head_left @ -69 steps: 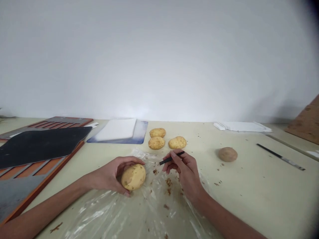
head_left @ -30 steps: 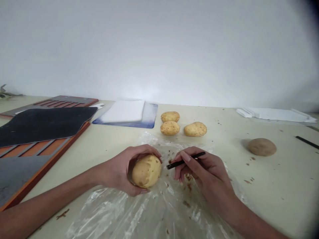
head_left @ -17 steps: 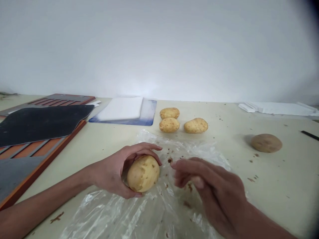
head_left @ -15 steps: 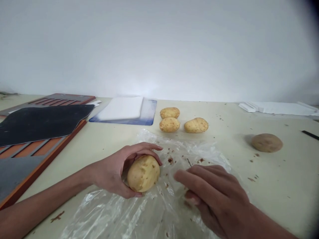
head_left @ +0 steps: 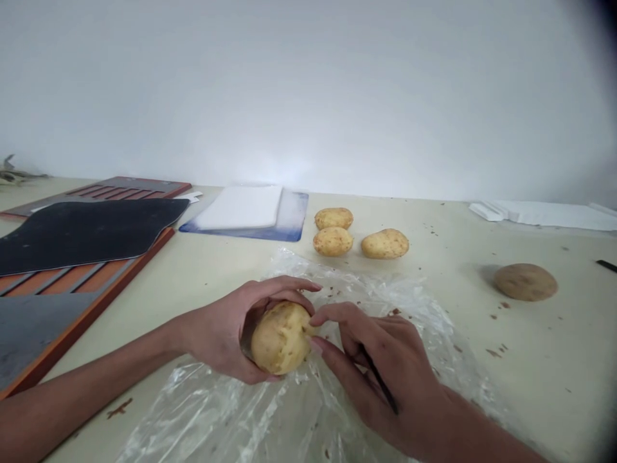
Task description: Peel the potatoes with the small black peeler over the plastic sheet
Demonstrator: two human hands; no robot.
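Observation:
A partly peeled yellow potato (head_left: 279, 341) is held in my left hand (head_left: 224, 328), whose fingers curve round its far side and thumb lies below it. The thumb and forefinger of my right hand (head_left: 385, 373) touch the potato's right side. A thin dark tool (head_left: 380, 382) lies across the right palm, held under the other fingers; its ends are partly hidden. Both hands are over a crinkled clear plastic sheet (head_left: 250, 411) with brown peel bits on it.
Several yellowish potatoes (head_left: 384, 244) lie beyond the plastic. A brown potato (head_left: 525, 281) rests at right. Farther back are a white board (head_left: 243, 207) on a blue-edged one and folded white material (head_left: 554, 213). An orange-grey panel (head_left: 96, 299) with a black mat (head_left: 91, 231) is at left.
My right hand has moved left to the potato, its thumb and forefinger now touching it. The dark tool in its palm has come into clearer view. The camera view has shifted slightly.

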